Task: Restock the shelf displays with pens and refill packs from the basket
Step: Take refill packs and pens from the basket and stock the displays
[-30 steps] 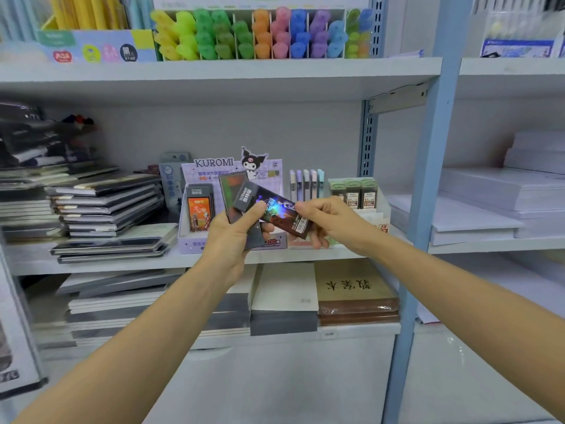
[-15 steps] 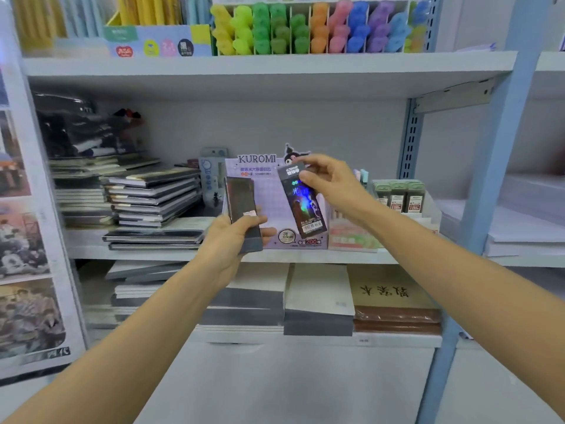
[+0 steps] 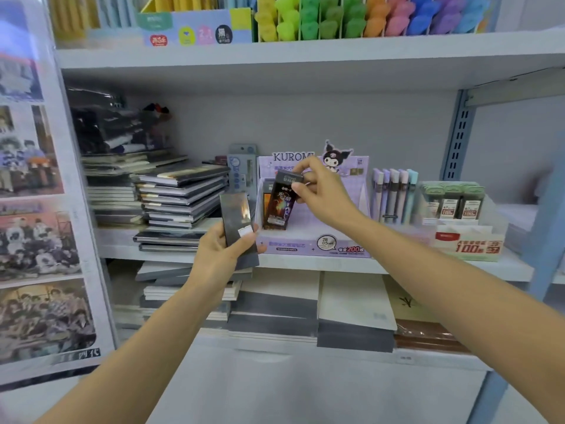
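Fingers of the right hand (image 3: 324, 197) are pinching the top of a glossy, dark, rectangular refill pack (image 3: 279, 206) — its foot now sitting inside the purple cardboard Kuromi display (image 3: 315, 243), lower than before. The left hand (image 3: 220, 260) is gripping more flat packs (image 3: 238, 223), just before the grey shelf (image 3: 428, 266).

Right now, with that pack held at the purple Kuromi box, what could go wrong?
The right hand pinches the refill pack only by its top end, so it might tilt or slip entering the Kuromi display box. The left hand holds the spare packs by their lower part; being glossy, they could slide out.
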Tool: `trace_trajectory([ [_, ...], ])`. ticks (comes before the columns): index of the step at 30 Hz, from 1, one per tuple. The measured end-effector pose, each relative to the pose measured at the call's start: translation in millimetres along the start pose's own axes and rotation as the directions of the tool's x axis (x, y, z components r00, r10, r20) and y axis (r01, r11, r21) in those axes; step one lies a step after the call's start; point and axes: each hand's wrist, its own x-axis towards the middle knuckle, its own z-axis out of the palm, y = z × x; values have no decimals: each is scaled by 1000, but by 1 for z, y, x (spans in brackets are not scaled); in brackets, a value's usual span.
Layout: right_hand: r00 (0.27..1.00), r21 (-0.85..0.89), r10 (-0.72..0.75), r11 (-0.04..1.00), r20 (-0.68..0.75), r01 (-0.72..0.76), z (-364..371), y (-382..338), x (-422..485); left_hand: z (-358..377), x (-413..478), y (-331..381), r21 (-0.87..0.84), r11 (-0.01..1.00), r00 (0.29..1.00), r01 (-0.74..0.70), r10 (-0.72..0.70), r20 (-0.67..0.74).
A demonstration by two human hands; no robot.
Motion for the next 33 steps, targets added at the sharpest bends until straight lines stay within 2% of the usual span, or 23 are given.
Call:
trace_trajectory([
  [6, 998, -129, 6, 992, 67, 3, -3, 4, 8, 1, 3, -8, 99, 995, 999, 29, -33, 42],
  [13, 992, -305, -60, 948, 112, 92, 17, -9, 17, 4, 6, -8, 87, 996, 1000, 19, -20, 11],
  [19, 979, -255, 65, 967, 195, -13, -2, -10, 22, 6, 4, -6, 103, 995, 999, 15, -19, 31],
  [24, 985, -341, -88, 930, 145, 133, 22, -11, 19, 7, 4, -5, 123, 992, 999, 5, -9, 31],
  [28, 997, -207, 46, 978, 56, -34, 15, 5, 13, 7, 4, -4, 139, 990, 999, 22, -27, 33],
  [30, 997, -160, 32, 987, 73, -20, 14, 11, 6, 7, 5, -4, 134, 991, 999, 20, -24, 29],
  [31, 997, -172, -4, 985, 80, 18, 14, 13, 4, 7, 5, -4, 129, 992, 999, 19, -23, 26],
  [33, 994, -309, -90, 945, 61, 105, 16, 13, 3, 7, 5, -4, 112, 993, 999, 28, -31, 22],
])
